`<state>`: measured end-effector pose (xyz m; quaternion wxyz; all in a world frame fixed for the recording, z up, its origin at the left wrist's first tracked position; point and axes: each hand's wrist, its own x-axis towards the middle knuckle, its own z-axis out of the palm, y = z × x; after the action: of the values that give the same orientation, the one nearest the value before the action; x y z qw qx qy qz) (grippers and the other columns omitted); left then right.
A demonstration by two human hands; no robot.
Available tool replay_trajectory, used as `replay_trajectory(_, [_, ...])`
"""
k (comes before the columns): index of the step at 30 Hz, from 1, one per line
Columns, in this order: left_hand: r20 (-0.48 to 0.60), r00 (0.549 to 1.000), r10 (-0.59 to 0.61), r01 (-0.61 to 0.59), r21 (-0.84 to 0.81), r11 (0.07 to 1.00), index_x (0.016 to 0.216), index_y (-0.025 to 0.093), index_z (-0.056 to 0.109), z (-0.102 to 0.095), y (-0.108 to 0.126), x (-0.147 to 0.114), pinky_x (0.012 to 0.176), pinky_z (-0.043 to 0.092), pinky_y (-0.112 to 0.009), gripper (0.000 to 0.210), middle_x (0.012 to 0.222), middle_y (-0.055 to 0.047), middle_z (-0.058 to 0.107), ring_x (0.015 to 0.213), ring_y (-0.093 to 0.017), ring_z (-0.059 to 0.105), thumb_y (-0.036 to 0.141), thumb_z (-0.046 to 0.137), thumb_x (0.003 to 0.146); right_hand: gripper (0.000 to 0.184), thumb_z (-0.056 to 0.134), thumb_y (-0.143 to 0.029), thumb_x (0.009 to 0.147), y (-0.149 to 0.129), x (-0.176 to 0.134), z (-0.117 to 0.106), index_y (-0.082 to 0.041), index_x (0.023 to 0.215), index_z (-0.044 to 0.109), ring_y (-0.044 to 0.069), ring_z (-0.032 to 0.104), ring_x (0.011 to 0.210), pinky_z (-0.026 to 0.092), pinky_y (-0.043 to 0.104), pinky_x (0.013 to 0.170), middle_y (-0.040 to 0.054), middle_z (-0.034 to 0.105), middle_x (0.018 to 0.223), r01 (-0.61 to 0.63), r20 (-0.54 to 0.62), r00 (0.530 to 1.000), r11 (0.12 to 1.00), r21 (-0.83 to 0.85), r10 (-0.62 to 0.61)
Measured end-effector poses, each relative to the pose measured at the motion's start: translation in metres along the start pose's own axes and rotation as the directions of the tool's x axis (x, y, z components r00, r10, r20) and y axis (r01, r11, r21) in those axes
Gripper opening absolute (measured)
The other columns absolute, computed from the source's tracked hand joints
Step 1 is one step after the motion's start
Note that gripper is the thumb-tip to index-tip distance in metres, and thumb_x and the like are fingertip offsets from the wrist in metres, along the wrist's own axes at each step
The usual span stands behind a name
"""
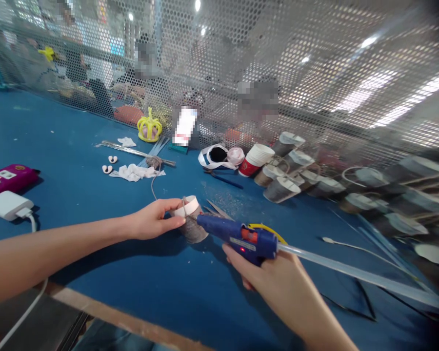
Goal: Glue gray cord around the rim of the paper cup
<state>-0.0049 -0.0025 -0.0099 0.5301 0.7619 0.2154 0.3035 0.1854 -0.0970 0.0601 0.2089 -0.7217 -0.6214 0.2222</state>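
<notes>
My left hand point(161, 218) pinches the rim of a paper cup point(194, 230) wrapped in grey-brown cord, which lies tilted on the blue table. A strand of cord point(153, 187) runs from the cup back to a small bundle of cord point(154, 162). My right hand point(258, 268) is closed round a blue glue gun point(237, 233) whose red light is on. Its nozzle points left at the cup, at or very near the cord. From the gun's back end sticks a long clear glue stick point(351, 270). Scissors point(219, 209) lie behind the gun, partly hidden.
Many cord-wrapped cups point(282, 190) crowd the right side beside stacked paper cups point(258, 158). Pliers point(225, 180), crumpled tissue point(135, 172), a yellow crown-shaped piece point(149, 127) and a phone point(185, 126) lie further back. A purple device point(12, 180) and white power bank point(8, 204) sit left. Perforated mesh point(212, 58) stands behind.
</notes>
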Motion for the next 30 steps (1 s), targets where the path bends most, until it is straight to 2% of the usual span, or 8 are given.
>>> replay_trajectory(6, [-0.026,0.999,-0.019,0.019,-0.005,1.000,0.079,0.011,0.051,0.000,-0.003,0.000,0.071,0.041,-0.025,0.013,0.078,-0.003,0.054,0.073,-0.012,0.047,0.022,0.043,0.081,0.024,0.051,-0.038,0.067,0.004,0.006,-0.001,-0.024,0.048,0.049,0.014,0.049,0.029,0.039,0.023,0.032,-0.0033,0.049,0.031,-0.020,-0.025,0.999,1.000,-0.003,0.020])
replay_trajectory(10, [-0.011,1.000,0.008,-0.008,-0.023,1.000,0.079,0.011,0.049,0.001,-0.003,0.001,0.077,0.040,-0.028,0.012,0.082,-0.004,0.054,0.079,-0.014,0.048,0.021,0.043,0.081,0.026,0.052,-0.038,0.067,0.010,0.016,-0.004,-0.023,0.046,0.049,0.014,0.049,0.032,0.040,0.023,0.036,-0.0026,0.048,0.030,-0.074,-0.030,0.997,0.997,0.021,0.075])
replay_trajectory(14, [-0.020,1.000,0.017,-0.017,0.017,1.000,0.074,0.012,0.048,0.001,-0.001,0.001,0.082,0.040,-0.031,0.013,0.080,-0.004,0.055,0.083,-0.016,0.049,0.022,0.043,0.081,0.029,0.055,-0.042,0.066,0.016,0.025,-0.007,-0.020,0.049,0.050,0.010,0.043,0.031,0.038,0.022,0.038,-0.0040,0.045,0.031,-0.130,-0.015,0.991,0.987,0.098,0.132])
replay_trajectory(17, [-0.019,1.000,0.020,-0.018,0.069,0.997,0.077,0.012,0.050,0.001,0.002,0.001,0.085,0.039,-0.033,0.012,0.084,-0.005,0.058,0.089,-0.017,0.051,0.022,0.043,0.080,0.031,0.059,-0.041,0.065,0.026,0.038,-0.009,-0.019,0.048,0.045,0.008,0.043,0.035,0.037,0.021,0.041,-0.0044,0.046,0.036,-0.052,-0.034,0.997,0.962,0.269,0.064])
replay_trajectory(20, [-0.013,1.000,0.020,-0.018,0.146,0.989,0.088,0.011,0.052,0.001,0.003,0.000,0.088,0.038,-0.033,0.015,0.099,-0.009,0.059,0.096,-0.019,0.051,0.020,0.042,0.080,0.023,0.058,-0.037,0.065,0.041,0.062,-0.009,-0.017,0.060,0.049,0.010,0.048,0.044,0.040,0.022,0.045,-0.0024,0.053,0.050,0.015,-0.163,0.985,0.933,0.360,0.047])
replay_trajectory(23, [-0.008,0.998,0.058,-0.054,0.250,0.967,0.093,0.012,0.051,0.001,0.004,-0.002,0.091,0.036,-0.033,0.016,0.114,-0.010,0.054,0.104,-0.019,0.048,0.018,0.043,0.080,0.023,0.057,-0.037,0.066,0.054,0.089,-0.006,-0.014,0.066,0.053,0.012,0.052,0.049,0.042,0.024,0.048,0.0020,0.058,0.057,-0.028,-0.196,0.977,0.969,0.247,0.078])
replay_trajectory(27, [0.021,0.991,0.133,-0.132,0.344,0.930,0.078,0.014,0.050,0.001,0.006,-0.003,0.093,0.035,-0.033,0.006,0.114,-0.011,0.053,0.109,-0.020,0.046,0.016,0.044,0.079,0.032,0.047,-0.042,0.073,0.064,0.117,0.003,-0.016,0.055,0.049,0.012,0.049,0.040,0.038,0.024,0.042,0.0021,0.054,0.045,-0.068,-0.176,0.981,0.993,0.095,0.084])
replay_trajectory(30, [0.042,0.987,0.156,-0.161,0.377,0.912,0.072,0.015,0.046,0.002,0.008,-0.004,0.095,0.034,-0.034,0.007,0.113,-0.012,0.053,0.113,-0.020,0.043,0.015,0.044,0.079,0.037,0.044,-0.046,0.073,0.065,0.130,0.009,-0.018,0.049,0.044,0.014,0.050,0.038,0.038,0.026,0.043,0.0025,0.051,0.040,-0.085,-0.173,0.982,0.996,-0.024,0.079])
